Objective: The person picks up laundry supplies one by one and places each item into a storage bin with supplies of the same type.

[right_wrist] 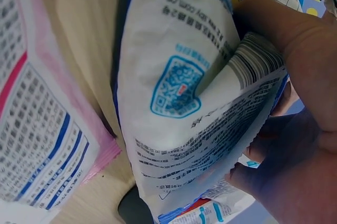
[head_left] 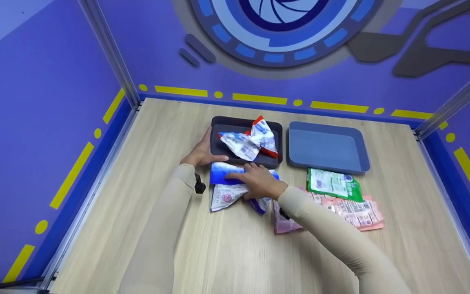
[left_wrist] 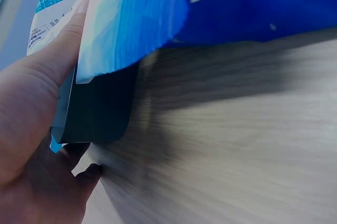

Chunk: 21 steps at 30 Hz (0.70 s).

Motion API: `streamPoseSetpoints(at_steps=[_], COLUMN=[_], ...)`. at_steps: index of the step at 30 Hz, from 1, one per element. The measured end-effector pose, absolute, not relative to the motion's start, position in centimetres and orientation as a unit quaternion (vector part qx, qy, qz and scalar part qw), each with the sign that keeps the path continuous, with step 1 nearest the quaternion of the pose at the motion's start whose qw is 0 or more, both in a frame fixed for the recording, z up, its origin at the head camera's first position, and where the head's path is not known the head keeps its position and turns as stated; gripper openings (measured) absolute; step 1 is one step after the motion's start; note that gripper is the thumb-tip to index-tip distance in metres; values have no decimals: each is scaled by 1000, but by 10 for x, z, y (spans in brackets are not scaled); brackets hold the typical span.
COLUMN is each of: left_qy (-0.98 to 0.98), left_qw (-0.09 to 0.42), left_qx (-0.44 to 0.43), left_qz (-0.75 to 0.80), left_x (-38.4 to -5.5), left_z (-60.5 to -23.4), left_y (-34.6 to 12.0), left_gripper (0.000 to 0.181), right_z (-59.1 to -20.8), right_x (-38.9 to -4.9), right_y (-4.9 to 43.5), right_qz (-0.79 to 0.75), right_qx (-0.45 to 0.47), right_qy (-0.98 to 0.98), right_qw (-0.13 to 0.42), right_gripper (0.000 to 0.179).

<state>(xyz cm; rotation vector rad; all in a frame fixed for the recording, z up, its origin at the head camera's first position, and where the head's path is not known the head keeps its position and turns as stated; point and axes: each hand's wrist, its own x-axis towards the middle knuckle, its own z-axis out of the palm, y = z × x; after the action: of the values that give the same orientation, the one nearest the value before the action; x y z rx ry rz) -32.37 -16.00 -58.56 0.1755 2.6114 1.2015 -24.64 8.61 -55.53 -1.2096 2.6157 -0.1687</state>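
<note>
My left hand [head_left: 200, 153] holds the near left corner of a dark grey tray [head_left: 226, 125], the tray's wall [left_wrist: 102, 110] lying between thumb and fingers in the left wrist view. Inside that tray lies a white bag [head_left: 241, 145] with red and blue ends, bunched at its middle like a bow. Just in front of the tray, my right hand [head_left: 259, 181] grips a blue-and-white printed bag [head_left: 225, 173] around its middle, so it creases there. The right wrist view shows small print and a QR code on this bag [right_wrist: 158, 81].
A blue-grey tray [head_left: 327, 145] stands to the right of the dark one. In front of it lie a green-and-white bag [head_left: 331, 183] and pink printed bags [head_left: 361, 214], partly under the right forearm. Purple panels [head_left: 145, 53] wall the wooden table [head_left: 235, 253] at back and sides.
</note>
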Motion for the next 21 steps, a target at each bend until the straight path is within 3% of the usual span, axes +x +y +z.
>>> streamPoseSetpoints(at_steps=[21], left_qy=[902], left_qw=[133], left_qx=[54], left_qz=[408], left_x=[-324], left_z=[-584], left_y=[-160], left_gripper=[132], right_z=[-548], right_x=[-247], right_y=[89], right_qz=[-83], right_qx=[-433], right_qy=[890], right_qw=[113], right_gripper=[75])
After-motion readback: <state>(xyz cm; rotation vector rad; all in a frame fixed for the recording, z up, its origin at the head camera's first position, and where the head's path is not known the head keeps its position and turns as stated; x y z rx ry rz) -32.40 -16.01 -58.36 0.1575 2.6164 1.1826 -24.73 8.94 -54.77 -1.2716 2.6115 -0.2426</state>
